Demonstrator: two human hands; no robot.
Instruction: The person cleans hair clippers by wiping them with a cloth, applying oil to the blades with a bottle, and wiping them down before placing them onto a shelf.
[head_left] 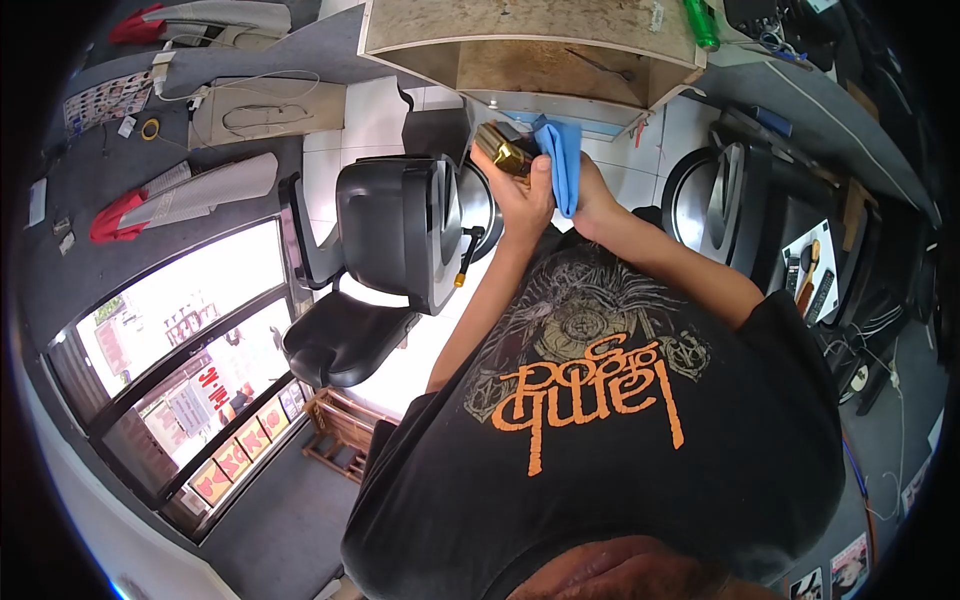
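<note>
The left hand (524,200) curls around a gold hair clipper (507,152), probably stiff, weighty and slick, best gripped around its body, while just beside its thumb a soft, light blue folded cloth (563,168) stands before the right hand (597,205), whose hidden fingers leave its grip untellable.

Glossy metal-look tool (512,158), matt cloth (566,165), smooth glossy seat (345,335), wood-look cabinet (570,18)

The right hand (599,208) is partly hidden by the blue cloth (566,172), the golden device (507,152) by the left hand (525,207), and the green bottle (703,24) is cut off at the top edge.
</note>
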